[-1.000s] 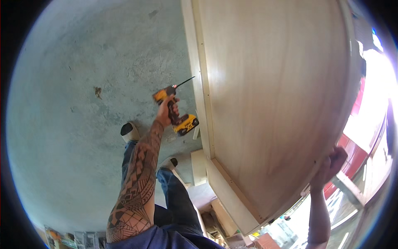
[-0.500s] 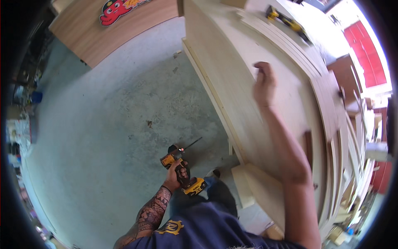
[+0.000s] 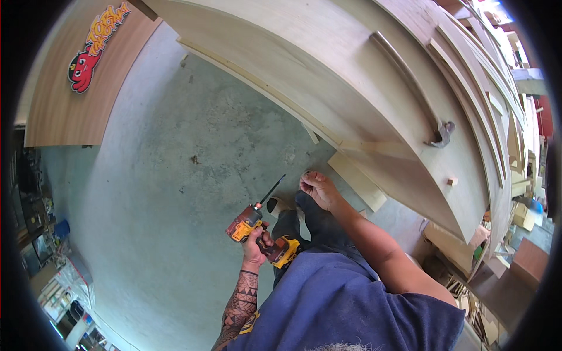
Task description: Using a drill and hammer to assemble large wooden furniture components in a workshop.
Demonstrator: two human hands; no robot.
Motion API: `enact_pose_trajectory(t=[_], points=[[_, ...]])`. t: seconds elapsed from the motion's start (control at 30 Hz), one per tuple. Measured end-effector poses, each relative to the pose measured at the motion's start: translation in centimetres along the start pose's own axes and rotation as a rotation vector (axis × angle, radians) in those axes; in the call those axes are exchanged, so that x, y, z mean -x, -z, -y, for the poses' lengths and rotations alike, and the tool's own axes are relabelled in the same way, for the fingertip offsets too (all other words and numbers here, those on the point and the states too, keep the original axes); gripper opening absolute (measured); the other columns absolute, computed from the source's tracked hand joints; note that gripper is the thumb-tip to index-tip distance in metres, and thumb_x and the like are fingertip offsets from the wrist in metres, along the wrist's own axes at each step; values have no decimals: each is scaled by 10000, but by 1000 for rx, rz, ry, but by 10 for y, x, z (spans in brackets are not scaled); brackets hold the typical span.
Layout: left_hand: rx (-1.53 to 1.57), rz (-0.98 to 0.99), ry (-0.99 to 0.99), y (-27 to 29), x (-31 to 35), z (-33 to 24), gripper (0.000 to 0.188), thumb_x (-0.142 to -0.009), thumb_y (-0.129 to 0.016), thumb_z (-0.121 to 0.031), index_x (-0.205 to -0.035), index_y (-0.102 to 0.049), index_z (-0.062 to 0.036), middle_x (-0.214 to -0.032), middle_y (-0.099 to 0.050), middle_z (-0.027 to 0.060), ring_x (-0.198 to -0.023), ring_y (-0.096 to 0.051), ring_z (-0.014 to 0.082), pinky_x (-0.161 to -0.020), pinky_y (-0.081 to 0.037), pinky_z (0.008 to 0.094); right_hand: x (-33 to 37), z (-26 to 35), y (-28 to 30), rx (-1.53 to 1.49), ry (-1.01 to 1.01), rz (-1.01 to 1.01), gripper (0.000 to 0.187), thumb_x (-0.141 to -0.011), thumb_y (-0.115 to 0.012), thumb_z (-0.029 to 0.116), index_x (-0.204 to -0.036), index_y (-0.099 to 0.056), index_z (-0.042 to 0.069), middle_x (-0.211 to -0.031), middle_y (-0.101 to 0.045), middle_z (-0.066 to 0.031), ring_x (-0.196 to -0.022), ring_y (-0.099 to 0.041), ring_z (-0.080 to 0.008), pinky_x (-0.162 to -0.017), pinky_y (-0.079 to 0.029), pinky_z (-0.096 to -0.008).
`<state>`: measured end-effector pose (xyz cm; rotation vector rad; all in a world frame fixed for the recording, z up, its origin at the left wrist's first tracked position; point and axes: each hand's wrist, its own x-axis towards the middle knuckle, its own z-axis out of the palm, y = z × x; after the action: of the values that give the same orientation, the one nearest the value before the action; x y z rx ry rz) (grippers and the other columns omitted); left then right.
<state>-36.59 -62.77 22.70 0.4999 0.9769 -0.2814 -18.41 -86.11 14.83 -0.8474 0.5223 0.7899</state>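
Observation:
My left hand (image 3: 255, 250) is wrapped round the handle of a yellow and black cordless impact driver (image 3: 244, 223). A long thin driver bit (image 3: 271, 190) sticks out of its nose, slanting up to the right. Close to the right of the bit's tip is my right hand (image 3: 318, 188), thumb and fingers drawn together in a pinch. Whatever sits in that pinch is too small to make out. Beyond both hands stands a large pale plywood structure (image 3: 275, 58), which neither hand touches.
A claw hammer (image 3: 442, 136) and a small wooden block (image 3: 452, 182) lie on the plywood surface. Wood strips (image 3: 468, 93) are stacked behind. A board (image 3: 358, 181) rests near my feet. A wood-grain counter (image 3: 64, 120) with a red cartoon sign stands far left on the concrete floor (image 3: 170, 216).
My right hand has come back from over the plywood to near the bit's tip, its fingers now pinched. The view has turned right, bringing the hammer into sight. The driver stays in my left hand.

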Motion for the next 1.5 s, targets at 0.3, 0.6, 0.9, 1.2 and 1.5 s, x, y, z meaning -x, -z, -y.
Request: enact_pose_trajectory(t=[0.3,0.6,0.9,1.2,1.5], points=[[-126,128,12,17,0,14,244,-938,-641,-185,-1087,-638,9,-673,-544,16,-580,-537,124,-563,-469,275,12,-45,-13,-255,104,-201,59,-972,-695,147,-983,-676,92,-962,-699,-35,-919,-675,-152,-892,-578,-305],[-36,80,148,27,-77,77,214,-957,-630,-192,-1055,-648,-2,-663,-552,17,-563,-544,128,-551,-474,283,-30,-53,69,-126,71,-292,47,-967,-703,134,-979,-677,97,-960,-695,-25,-944,-675,-146,-895,-575,-289],[192,61,241,9,-277,212,256,-947,-639,-269,-1047,-655,-33,-651,-528,-3,-549,-524,127,-560,-456,294,-174,-62,260,6,8,-474,109,-975,-707,181,-1023,-644,105,-918,-642,-1,-837,-597,-114,-799,-523,-261],[302,87,259,-13,-432,323,328,-949,-611,-333,-1105,-608,-45,-663,-467,-17,-589,-461,125,-600,-433,313,-278,-48,377,63,101,-599,110,-973,-707,188,-914,-647,116,-826,-591,10,-760,-544,-112,-728,-477,-234],[358,57,262,-13,-447,350,338,-936,-627,-336,-1106,-609,-44,-663,-490,-14,-577,-478,116,-602,-450,311,-276,-44,407,60,73,-534,107,-963,-717,167,-986,-639,98,-867,-590,5,-809,-543,-108,-738,-488,-238]])
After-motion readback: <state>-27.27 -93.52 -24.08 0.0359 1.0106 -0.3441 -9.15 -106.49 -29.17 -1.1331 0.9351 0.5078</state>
